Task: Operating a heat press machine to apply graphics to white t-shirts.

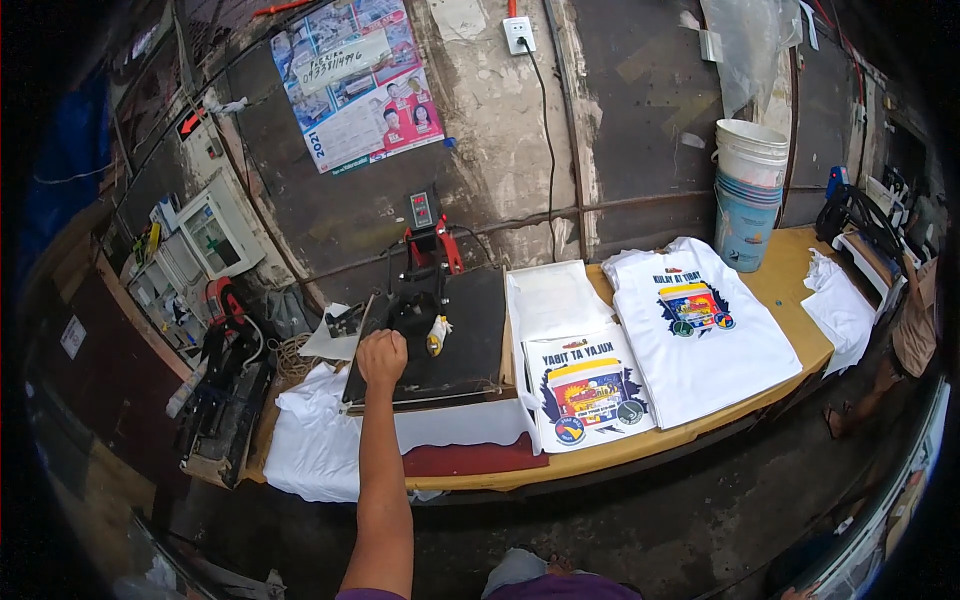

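Observation:
My left hand (382,357) is closed in a fist over the left part of a black heat press (465,365). It appears wrapped round the press's handle, most of which the fingers hide. The press's flat upper plate is lowered, with a small white-and-yellow bundle (438,335) on top. A control box (421,208) stands up behind it. White fabric (470,424) shows along the press's front edge, above a dark red cloth (475,458). Right of the press lie transfer sheets (590,385) with a mirrored colour print. Beside them is a stack of printed white shirts (700,330). My right hand is out of view.
A yellow-covered table (500,478) runs along the wall. White shirts (315,435) lie left of the press, near a second press-like machine (225,390). Stacked buckets (748,195) stand at the back right, with another white cloth (838,310) nearby. A cord (548,140) hangs from a wall outlet.

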A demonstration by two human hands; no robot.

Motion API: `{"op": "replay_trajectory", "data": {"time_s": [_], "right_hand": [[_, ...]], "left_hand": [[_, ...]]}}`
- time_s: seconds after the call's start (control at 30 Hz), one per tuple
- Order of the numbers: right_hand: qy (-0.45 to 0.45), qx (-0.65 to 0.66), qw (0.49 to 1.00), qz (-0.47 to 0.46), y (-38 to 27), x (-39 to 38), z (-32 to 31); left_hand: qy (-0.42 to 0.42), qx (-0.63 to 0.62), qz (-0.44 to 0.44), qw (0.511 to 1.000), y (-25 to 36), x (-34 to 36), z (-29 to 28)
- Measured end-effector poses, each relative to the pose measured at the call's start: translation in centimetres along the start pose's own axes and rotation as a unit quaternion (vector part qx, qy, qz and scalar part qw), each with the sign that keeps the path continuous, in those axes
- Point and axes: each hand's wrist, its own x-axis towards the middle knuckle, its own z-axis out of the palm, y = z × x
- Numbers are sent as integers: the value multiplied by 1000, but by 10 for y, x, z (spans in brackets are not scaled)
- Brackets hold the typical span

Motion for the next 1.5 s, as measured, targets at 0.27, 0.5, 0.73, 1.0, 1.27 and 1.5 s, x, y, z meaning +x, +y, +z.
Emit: {"op": "replay_trajectory", "data": {"time_s": [0.27,0.5,0.73,1.0,1.27,1.5], "right_hand": [[-147,32,988,31,-4,3,-30],[-115,-12,993,9,-6,2,-29],[-124,19,992,13,-2,6,-18],[-99,20,995,22,-8,4,-29],[-107,13,994,25,-10,1,-38],[-64,-15,998,-10,-10,-1,-30]], "left_hand": [[15,-1,14,1000,-2,0,1],[31,-1,13,999,-4,-1,4],[12,1,2,1000,-4,-1,4],[8,2,0,1000,-3,-1,3],[17,-7,6,1000,-4,0,4],[28,-16,18,999,-5,0,5]]}}
